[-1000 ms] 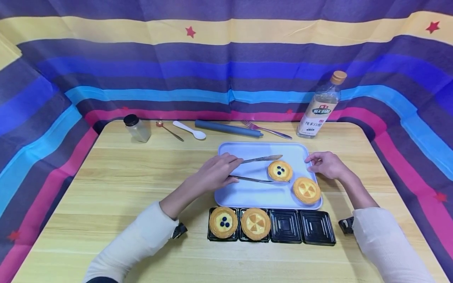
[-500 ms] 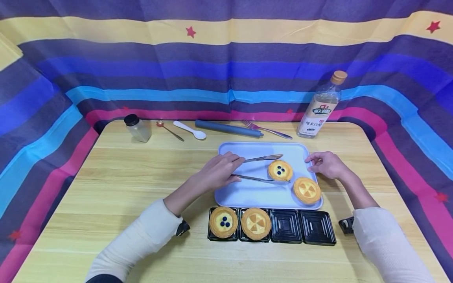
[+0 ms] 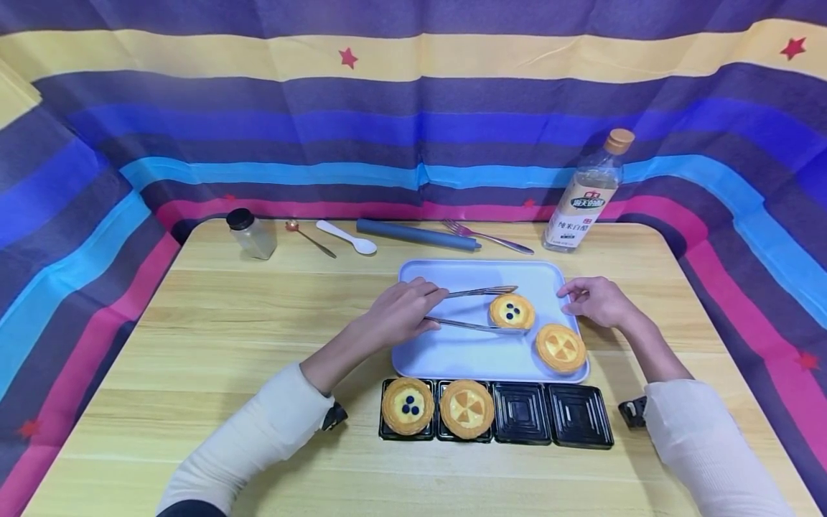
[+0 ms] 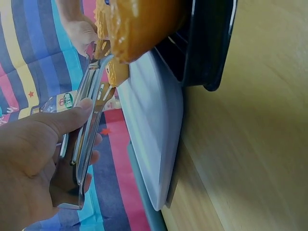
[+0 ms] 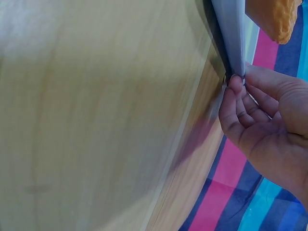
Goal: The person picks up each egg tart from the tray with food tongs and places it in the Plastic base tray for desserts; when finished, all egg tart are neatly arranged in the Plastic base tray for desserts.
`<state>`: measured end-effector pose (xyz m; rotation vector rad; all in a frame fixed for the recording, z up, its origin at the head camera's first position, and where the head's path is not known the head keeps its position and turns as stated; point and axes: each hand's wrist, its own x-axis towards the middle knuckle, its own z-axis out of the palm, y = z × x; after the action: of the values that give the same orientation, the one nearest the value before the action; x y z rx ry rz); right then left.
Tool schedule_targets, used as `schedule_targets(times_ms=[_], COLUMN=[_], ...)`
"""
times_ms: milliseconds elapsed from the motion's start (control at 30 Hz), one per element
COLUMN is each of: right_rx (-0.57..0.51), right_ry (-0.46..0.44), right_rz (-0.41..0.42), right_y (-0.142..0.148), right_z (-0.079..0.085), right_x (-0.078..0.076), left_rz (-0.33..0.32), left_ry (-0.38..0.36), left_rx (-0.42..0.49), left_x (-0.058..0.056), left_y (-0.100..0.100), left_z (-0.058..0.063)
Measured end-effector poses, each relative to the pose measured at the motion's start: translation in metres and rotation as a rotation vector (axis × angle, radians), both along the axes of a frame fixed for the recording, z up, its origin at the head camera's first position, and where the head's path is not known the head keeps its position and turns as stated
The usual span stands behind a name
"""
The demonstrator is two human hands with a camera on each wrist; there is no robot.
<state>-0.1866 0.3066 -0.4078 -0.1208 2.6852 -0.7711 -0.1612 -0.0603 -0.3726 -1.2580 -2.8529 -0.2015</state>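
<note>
Head view: shiny metal tongs (image 3: 497, 290) reach over the pale tray (image 3: 465, 359), one arm either side of a round golden tart (image 3: 500, 314) with three dark berries (image 3: 510, 316), right of the tray's middle. The left hand (image 3: 403, 310) grips the tongs, covering their handle end; the right hand (image 3: 597, 301) pinches the tray's right rim. Whether both arms touch the tart is unclear.

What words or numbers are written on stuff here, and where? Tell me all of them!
"纯米白醋": on the label of the vinegar bottle.
Too small or blurred to read surely: the label's red mark, green oval and smaller print.
I can make out no other writing.
</note>
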Motion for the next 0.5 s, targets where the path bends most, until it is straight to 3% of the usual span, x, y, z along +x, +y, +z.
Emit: schedule_targets(times_ms=[500], right_rx=[-0.006], right_ry=[-0.003], right_rz=[-0.005], right_y=[-0.0005], right_z=[0.0001], right_x=[0.0009], left_rz=[-0.022], left_ry=[0.038], left_rx=[0.016], left_x=[0.0071], left_y=[-0.0084], left_z=[0.0055])
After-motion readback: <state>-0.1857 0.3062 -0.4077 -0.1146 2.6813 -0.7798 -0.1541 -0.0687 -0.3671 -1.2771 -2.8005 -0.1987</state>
